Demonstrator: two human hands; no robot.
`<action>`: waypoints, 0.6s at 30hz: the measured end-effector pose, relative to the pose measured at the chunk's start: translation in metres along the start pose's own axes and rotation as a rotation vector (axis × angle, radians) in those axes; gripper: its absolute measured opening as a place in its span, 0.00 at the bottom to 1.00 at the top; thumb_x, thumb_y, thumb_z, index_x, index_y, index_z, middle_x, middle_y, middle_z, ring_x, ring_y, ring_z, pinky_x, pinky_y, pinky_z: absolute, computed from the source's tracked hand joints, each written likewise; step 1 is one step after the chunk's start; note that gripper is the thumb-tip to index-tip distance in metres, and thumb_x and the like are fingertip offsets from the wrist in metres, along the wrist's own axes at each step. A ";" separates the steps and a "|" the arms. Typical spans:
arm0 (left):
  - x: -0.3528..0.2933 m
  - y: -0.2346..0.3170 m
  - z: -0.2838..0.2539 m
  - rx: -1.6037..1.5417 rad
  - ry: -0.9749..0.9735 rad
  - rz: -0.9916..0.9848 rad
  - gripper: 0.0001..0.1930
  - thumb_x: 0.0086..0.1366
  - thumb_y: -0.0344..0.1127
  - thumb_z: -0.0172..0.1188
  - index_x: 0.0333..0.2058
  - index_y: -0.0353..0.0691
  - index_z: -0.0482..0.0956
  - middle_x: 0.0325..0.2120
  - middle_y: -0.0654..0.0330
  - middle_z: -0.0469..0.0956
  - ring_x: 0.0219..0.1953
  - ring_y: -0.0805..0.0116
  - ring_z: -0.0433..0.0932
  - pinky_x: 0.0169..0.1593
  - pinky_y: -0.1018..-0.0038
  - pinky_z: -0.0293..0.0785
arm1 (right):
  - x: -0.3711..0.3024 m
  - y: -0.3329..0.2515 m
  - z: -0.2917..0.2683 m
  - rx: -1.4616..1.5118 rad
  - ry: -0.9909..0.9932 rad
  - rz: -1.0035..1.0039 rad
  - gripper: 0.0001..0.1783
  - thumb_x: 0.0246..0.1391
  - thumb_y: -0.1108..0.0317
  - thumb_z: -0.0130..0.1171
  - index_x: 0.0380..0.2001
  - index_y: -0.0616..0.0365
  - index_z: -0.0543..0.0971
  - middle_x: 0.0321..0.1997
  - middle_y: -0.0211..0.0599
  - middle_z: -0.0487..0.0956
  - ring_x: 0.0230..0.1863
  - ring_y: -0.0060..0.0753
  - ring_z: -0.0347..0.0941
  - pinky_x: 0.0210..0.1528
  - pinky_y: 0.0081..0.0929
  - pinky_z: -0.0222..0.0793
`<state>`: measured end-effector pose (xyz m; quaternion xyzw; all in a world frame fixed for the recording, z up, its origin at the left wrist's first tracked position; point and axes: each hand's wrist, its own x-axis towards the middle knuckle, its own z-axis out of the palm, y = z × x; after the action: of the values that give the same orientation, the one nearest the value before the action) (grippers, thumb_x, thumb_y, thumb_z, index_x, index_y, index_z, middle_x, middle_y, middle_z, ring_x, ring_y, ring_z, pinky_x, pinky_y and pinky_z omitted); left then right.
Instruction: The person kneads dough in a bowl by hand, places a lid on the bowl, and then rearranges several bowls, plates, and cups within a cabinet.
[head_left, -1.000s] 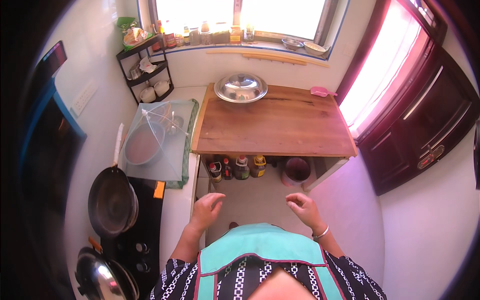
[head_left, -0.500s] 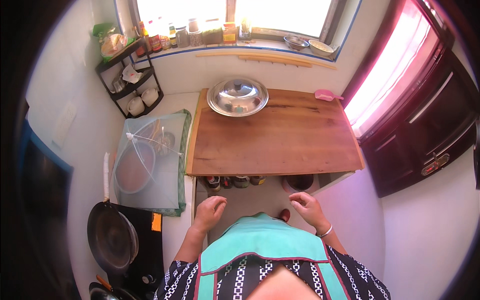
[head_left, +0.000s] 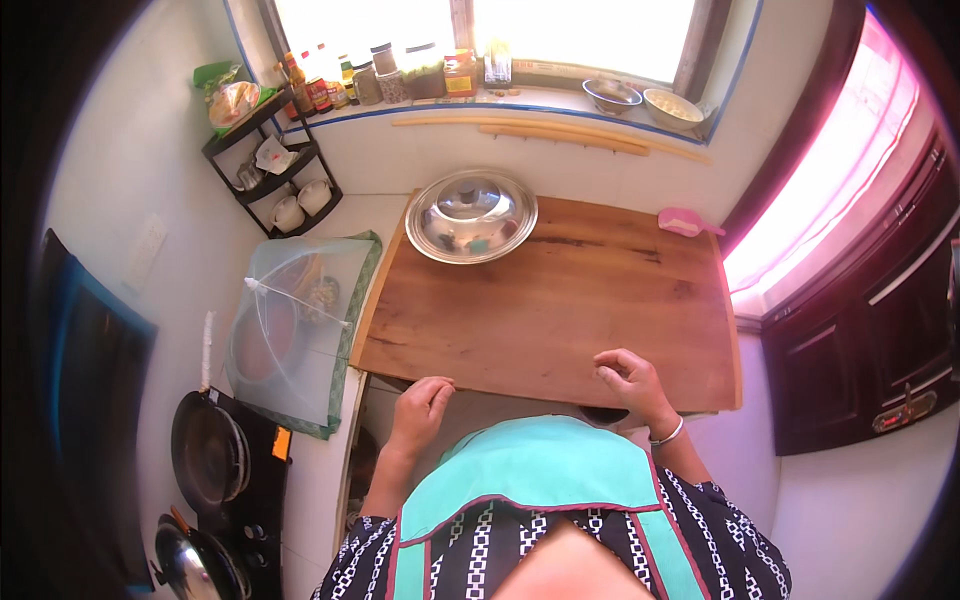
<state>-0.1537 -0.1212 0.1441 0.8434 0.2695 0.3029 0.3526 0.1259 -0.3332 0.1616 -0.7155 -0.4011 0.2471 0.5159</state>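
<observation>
My left hand (head_left: 421,409) hovers at the near left edge of the wooden board (head_left: 560,310), its fingers loosely bent and nothing seen in it. Over the near right edge of the same board is my right hand (head_left: 632,382), with a bangle on the wrist. Its fingers are half curled, thumb apart, and it is empty too. A round steel lid (head_left: 472,215) with a dark knob sits at the board's far left. At the far right corner lies a pink scoop (head_left: 688,222).
Left of the board a mesh food cover (head_left: 300,330) stands over dishes. Nearer me are a black frying pan (head_left: 207,445) and a lidded wok (head_left: 190,560) on the stove. A corner rack (head_left: 268,180) holds cups; jars and bowls (head_left: 672,108) line the windowsill. A dark door (head_left: 850,370) is at right.
The view has moved closer to the board, which now reaches nearer my body. My right hand has come over its near edge, while my left hand has come up to the edge.
</observation>
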 end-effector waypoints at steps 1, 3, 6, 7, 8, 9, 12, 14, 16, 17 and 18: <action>0.006 0.006 0.008 0.006 0.030 0.001 0.07 0.61 0.33 0.57 0.32 0.35 0.78 0.32 0.53 0.79 0.35 0.57 0.78 0.39 0.70 0.74 | 0.006 0.004 -0.010 0.007 -0.010 0.020 0.10 0.52 0.73 0.56 0.38 0.65 0.78 0.38 0.37 0.78 0.41 0.27 0.75 0.44 0.22 0.70; 0.017 0.016 0.019 0.010 0.051 -0.001 0.05 0.59 0.30 0.57 0.32 0.35 0.78 0.33 0.53 0.79 0.35 0.57 0.79 0.39 0.71 0.74 | 0.016 0.006 -0.030 0.009 -0.021 0.019 0.09 0.53 0.73 0.56 0.38 0.64 0.78 0.38 0.37 0.78 0.41 0.26 0.75 0.45 0.22 0.70; 0.021 0.015 0.026 -0.002 0.049 -0.003 0.04 0.57 0.27 0.59 0.32 0.34 0.78 0.33 0.54 0.80 0.37 0.60 0.79 0.40 0.73 0.74 | 0.027 0.009 -0.048 0.041 -0.008 -0.011 0.09 0.53 0.74 0.56 0.38 0.65 0.77 0.37 0.35 0.78 0.40 0.23 0.74 0.44 0.19 0.69; 0.023 0.012 0.022 -0.002 0.053 -0.015 0.04 0.57 0.27 0.59 0.31 0.34 0.78 0.34 0.54 0.80 0.37 0.60 0.79 0.40 0.73 0.73 | 0.029 0.011 -0.051 0.045 0.004 -0.019 0.09 0.54 0.75 0.56 0.38 0.65 0.77 0.36 0.33 0.77 0.39 0.21 0.74 0.42 0.17 0.69; 0.027 0.010 0.018 -0.002 0.056 -0.025 0.04 0.56 0.26 0.60 0.31 0.34 0.78 0.34 0.54 0.80 0.37 0.61 0.79 0.40 0.73 0.73 | 0.032 0.012 -0.053 0.050 0.017 -0.027 0.08 0.54 0.75 0.56 0.39 0.65 0.76 0.36 0.30 0.77 0.38 0.18 0.73 0.41 0.15 0.69; 0.032 0.008 0.011 0.018 0.081 -0.017 0.04 0.55 0.27 0.60 0.31 0.35 0.78 0.34 0.54 0.80 0.37 0.60 0.79 0.41 0.73 0.73 | 0.034 0.011 -0.054 0.045 0.026 -0.028 0.08 0.54 0.76 0.56 0.39 0.65 0.76 0.35 0.30 0.77 0.38 0.18 0.73 0.41 0.15 0.68; 0.055 0.006 -0.003 0.061 0.143 0.023 0.05 0.56 0.28 0.60 0.32 0.36 0.78 0.33 0.54 0.79 0.37 0.58 0.79 0.41 0.72 0.73 | 0.035 0.008 -0.053 0.023 0.055 -0.009 0.08 0.54 0.75 0.56 0.38 0.65 0.76 0.36 0.32 0.77 0.39 0.21 0.73 0.42 0.17 0.69; 0.066 0.007 -0.006 0.015 0.155 0.007 0.05 0.58 0.28 0.59 0.33 0.35 0.78 0.33 0.54 0.79 0.37 0.58 0.79 0.40 0.72 0.73 | 0.036 0.008 -0.050 0.016 0.064 0.016 0.08 0.52 0.74 0.56 0.37 0.65 0.77 0.37 0.35 0.78 0.41 0.25 0.75 0.45 0.20 0.69; 0.071 0.011 -0.012 0.007 0.140 0.038 0.06 0.61 0.28 0.56 0.35 0.35 0.78 0.33 0.53 0.79 0.37 0.58 0.78 0.40 0.72 0.73 | 0.036 0.002 -0.045 0.034 0.079 0.027 0.08 0.53 0.74 0.56 0.37 0.65 0.77 0.37 0.34 0.78 0.40 0.24 0.75 0.44 0.20 0.69; 0.072 0.008 -0.015 -0.005 0.126 0.028 0.06 0.61 0.28 0.56 0.36 0.35 0.78 0.33 0.53 0.79 0.36 0.58 0.78 0.40 0.72 0.73 | 0.037 -0.001 -0.042 0.046 0.087 0.030 0.08 0.53 0.74 0.56 0.37 0.65 0.77 0.37 0.34 0.78 0.40 0.24 0.74 0.44 0.20 0.69; 0.072 0.005 -0.017 -0.018 0.113 0.019 0.06 0.61 0.28 0.55 0.36 0.35 0.78 0.33 0.53 0.79 0.36 0.58 0.78 0.40 0.73 0.73 | 0.039 -0.003 -0.038 0.067 0.096 0.024 0.08 0.53 0.74 0.56 0.37 0.65 0.77 0.37 0.34 0.78 0.40 0.23 0.74 0.44 0.20 0.69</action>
<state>-0.1158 -0.0686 0.1807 0.8242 0.2785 0.3558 0.3413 0.1758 -0.3210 0.1798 -0.7136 -0.3587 0.2319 0.5553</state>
